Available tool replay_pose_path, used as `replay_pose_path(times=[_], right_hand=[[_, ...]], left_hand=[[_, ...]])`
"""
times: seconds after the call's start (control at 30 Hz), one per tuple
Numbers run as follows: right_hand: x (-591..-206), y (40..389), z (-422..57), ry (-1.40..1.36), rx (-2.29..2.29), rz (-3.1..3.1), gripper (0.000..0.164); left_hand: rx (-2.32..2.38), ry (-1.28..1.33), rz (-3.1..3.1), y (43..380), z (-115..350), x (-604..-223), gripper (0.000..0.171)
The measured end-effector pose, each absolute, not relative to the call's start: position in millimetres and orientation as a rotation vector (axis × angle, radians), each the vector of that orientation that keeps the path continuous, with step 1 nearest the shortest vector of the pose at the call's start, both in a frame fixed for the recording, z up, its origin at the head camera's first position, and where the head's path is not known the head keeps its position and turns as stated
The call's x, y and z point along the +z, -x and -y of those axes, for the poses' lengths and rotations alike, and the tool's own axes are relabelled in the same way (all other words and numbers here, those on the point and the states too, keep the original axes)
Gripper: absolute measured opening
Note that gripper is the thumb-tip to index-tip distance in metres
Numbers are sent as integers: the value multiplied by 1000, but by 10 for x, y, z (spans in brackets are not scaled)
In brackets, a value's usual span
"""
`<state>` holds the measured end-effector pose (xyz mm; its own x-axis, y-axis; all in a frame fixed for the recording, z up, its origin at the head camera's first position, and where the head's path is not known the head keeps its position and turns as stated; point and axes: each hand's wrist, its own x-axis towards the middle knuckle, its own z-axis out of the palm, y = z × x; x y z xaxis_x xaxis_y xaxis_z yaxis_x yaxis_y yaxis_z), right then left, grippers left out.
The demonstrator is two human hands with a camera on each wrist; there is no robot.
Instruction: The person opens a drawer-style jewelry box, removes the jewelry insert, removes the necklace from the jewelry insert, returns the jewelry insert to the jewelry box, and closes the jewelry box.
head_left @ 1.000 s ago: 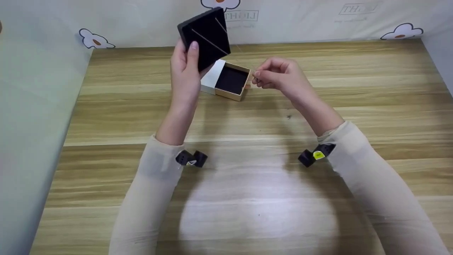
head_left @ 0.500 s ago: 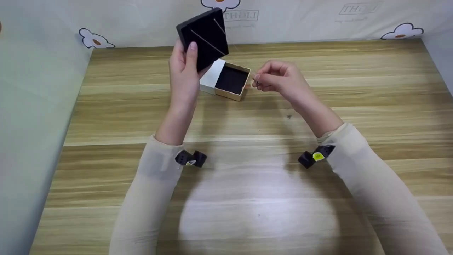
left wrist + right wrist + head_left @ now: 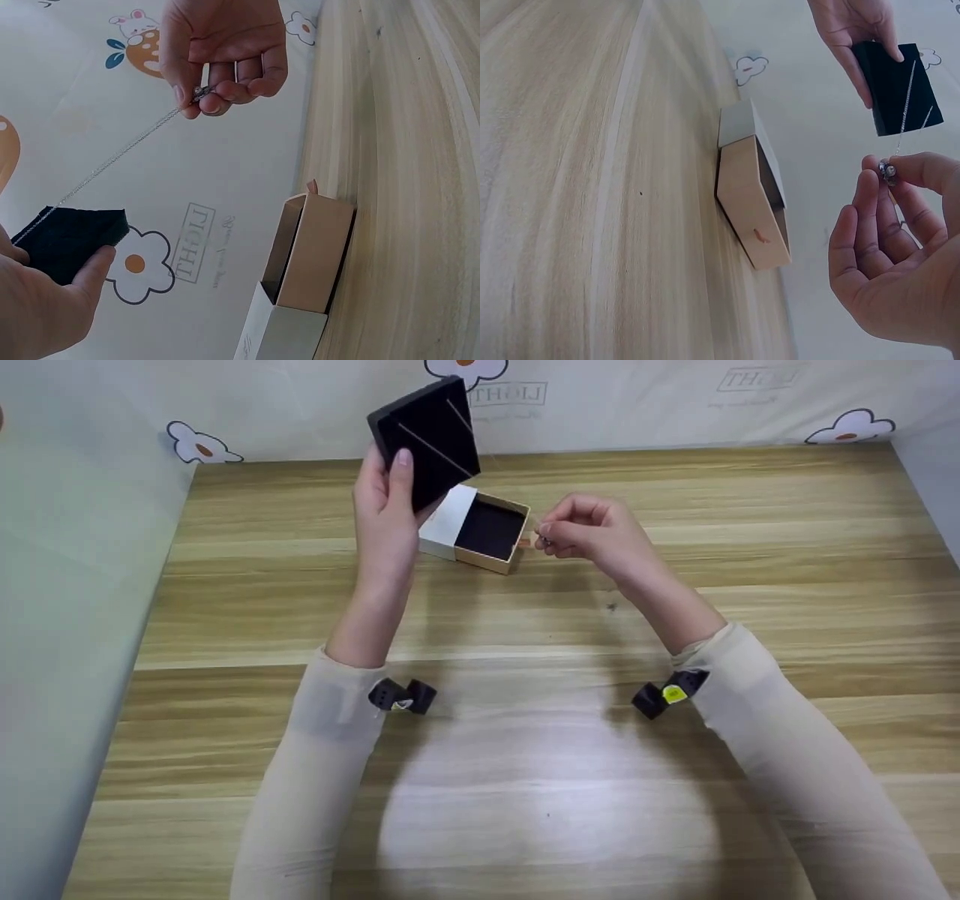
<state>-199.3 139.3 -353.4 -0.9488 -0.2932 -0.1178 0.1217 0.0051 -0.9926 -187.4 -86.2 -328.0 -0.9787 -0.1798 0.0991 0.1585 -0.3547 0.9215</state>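
Observation:
My left hand [image 3: 386,525] grips a black padded jewelry insert [image 3: 427,442] by its lower left edge, thumb across the front, tilted above the table. Two strands of a thin silver necklace [image 3: 112,159] cross the insert's face. From the insert the chain runs taut to my right hand [image 3: 592,532], which pinches its end and a small silver pendant [image 3: 887,172] between thumb and fingertips. Below and between the hands stands a small drawer box [image 3: 450,521], its white sleeve partly off the tan drawer [image 3: 491,529]. Black lining shows inside the drawer.
The box rests on a wood-grain table [image 3: 525,720] near its back edge. Behind it rises a pale wall covering [image 3: 637,405] printed with flowers and lettering. An orange pull tab [image 3: 761,236] sticks out from the drawer front.
My left hand has shifted slightly left with the insert. The right hand has come down a little, still pinching the necklace end. The box has stayed in place.

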Motion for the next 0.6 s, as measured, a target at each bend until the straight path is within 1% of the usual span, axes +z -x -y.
replay_pose_path(times=[0.4, 0.6], right_hand=[[-3558, 1991, -1422, 192, -1992, -2022, 19], [-3555, 1982, -1428, 182, -1977, -2039, 18]], left_hand=[[-2394, -3, 1660, 1878, 879, -3307, 35], [-2415, -38, 1645, 1882, 888, -3295, 35]])
